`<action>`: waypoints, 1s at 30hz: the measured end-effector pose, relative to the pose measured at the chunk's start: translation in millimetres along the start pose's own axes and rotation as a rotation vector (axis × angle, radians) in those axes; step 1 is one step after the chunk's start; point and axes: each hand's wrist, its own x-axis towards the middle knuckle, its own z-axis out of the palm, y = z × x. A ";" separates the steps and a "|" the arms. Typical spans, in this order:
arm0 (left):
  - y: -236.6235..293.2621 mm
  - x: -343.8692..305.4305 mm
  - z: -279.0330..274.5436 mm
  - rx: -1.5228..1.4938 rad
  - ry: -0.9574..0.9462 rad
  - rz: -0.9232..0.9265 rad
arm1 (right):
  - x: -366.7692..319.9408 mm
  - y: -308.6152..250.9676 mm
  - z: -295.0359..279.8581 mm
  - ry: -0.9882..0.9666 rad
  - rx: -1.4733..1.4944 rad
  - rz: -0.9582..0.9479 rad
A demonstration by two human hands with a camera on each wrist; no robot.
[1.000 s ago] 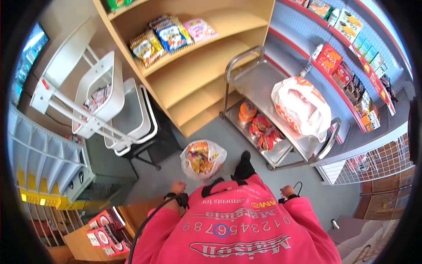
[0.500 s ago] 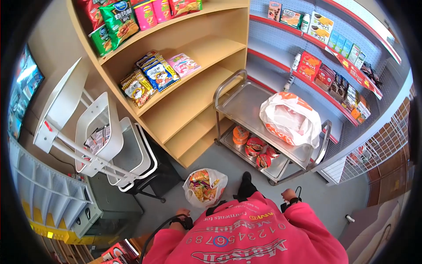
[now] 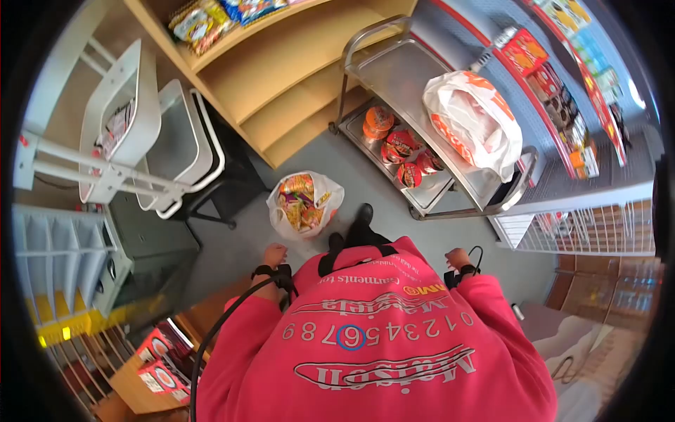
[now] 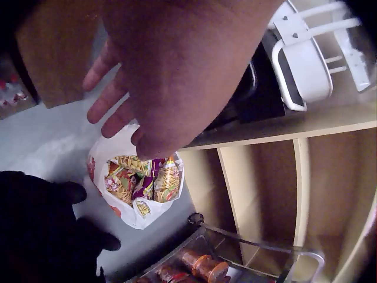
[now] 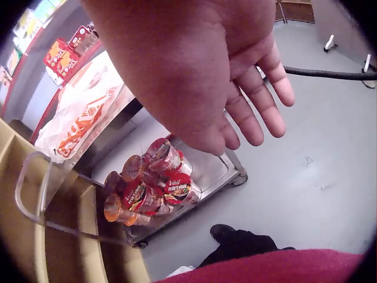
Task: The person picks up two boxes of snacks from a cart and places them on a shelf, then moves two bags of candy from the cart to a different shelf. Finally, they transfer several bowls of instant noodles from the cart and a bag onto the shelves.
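Observation:
My left hand (image 3: 275,254) hangs beside my body, its fingers relaxed and holding nothing. In the left wrist view the same hand (image 4: 171,82) overlaps the edge of a white plastic bag (image 4: 135,215) filled with snack packets (image 4: 168,180). That bag (image 3: 278,218) stands on the floor in front of my feet. On my other side the right hand (image 3: 458,259) hangs with nothing in it, fingers loosely extended in the right wrist view. Nearest to it is a metal trolley (image 3: 485,205), with instant noodle cups (image 3: 399,145) on its lower shelf.
A white and orange plastic bag (image 3: 467,126) sits on the trolley's top. Wooden shelves (image 3: 246,98) with snack bags (image 3: 200,27) stand ahead. To the left is a white basket rack (image 3: 151,123); to the right, a red-edged shelf unit (image 3: 555,133) with boxed goods.
The head view first rose toward the upper shelves, then tipped back down. Both hands stay empty at my sides, while the floor bag now appears higher in view.

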 end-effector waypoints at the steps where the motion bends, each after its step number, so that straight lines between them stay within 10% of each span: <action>1: -3.3 -1.2 3.0 -0.006 -0.012 -0.009 | -4.5 -5.0 -2.5 0.025 -0.004 0.028; 6: -20.8 -20.3 14.4 0.003 -0.018 -0.099 | 19.6 -21.3 1.2 0.019 -0.191 -0.073; 9: -27.0 -31.7 19.1 0.034 -0.006 -0.111 | 26.7 -66.0 9.0 0.006 -0.716 -0.564; 15: -28.7 -34.3 21.9 0.207 -0.034 -0.108 | 11.2 -165.4 32.4 0.098 -0.301 -0.525; 30: -16.4 56.6 70.9 0.097 0.098 0.047 | 111.3 -188.0 143.1 -0.256 -0.730 -0.589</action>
